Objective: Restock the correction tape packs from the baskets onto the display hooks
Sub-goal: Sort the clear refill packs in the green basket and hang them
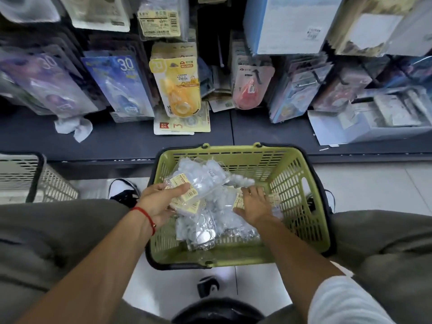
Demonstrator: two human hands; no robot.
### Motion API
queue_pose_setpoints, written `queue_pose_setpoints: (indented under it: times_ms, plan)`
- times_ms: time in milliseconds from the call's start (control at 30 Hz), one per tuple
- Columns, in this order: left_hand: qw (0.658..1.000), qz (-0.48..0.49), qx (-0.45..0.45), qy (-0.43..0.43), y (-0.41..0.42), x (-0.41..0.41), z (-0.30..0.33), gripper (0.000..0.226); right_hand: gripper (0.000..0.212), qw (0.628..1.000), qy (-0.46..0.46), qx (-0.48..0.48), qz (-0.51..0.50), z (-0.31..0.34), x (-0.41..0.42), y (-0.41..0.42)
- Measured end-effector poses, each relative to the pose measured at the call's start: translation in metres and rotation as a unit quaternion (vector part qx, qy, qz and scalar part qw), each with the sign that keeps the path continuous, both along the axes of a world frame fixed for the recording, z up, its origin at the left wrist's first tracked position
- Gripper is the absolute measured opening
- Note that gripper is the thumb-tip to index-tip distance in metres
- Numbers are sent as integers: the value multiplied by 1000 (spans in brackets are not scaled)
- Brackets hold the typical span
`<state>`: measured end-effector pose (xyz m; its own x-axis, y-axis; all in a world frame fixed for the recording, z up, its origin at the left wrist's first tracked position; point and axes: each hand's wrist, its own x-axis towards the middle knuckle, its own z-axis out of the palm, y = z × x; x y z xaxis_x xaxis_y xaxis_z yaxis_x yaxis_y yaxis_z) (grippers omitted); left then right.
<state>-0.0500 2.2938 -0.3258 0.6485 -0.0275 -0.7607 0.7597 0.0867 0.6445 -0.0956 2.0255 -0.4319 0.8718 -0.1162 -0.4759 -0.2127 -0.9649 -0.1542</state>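
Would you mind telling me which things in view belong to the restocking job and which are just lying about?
Part of the job:
- green basket
- clear correction tape packs in it
- left hand, holding one pack
- right hand, resting on the packs
- yellow hanging packs on the display

Just lying about:
- white basket
- crumpled wrapper on the shelf
- loose card lying flat

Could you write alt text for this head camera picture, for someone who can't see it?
Seen from above, a person's left hand grips a clear pack in a green basket while the right hand rests on others, below hooks of correction tape.
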Motion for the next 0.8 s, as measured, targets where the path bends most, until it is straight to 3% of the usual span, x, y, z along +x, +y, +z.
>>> queue_pose_setpoints:
  times_ms: [100,167,267,400,500,600,700,800]
  plan:
    - [999,25,-8,21,-7,-7,-1,31,86,1000,20,2,-11,-2,8,-1]
    - [1000,25,-11,14,-13,-8,3,37,88,998,50,18,-23,1,10,-3]
    - [999,44,-7,-6,-19,-7,12,53,70,985,87,126,-78,5,4,-9]
    - [996,83,-34,-26,-24,-11,25,39,46,889,162,369,-220,32,-8,-40]
    - [989,124,-59,-54,-34,-18,38,40,58,796,136,514,-287,65,-24,-72]
    - [984,139,-70,-90,-48,-28,57,50,74,689,93,664,-275,98,-35,-85]
    - [976,151,-91,-125,-62,-34,81,67,71,686,32,692,-225,134,-24,-67]
    - [961,175,-142,-161,-70,-30,106,61,65,694,-22,694,-190,166,-7,-46]
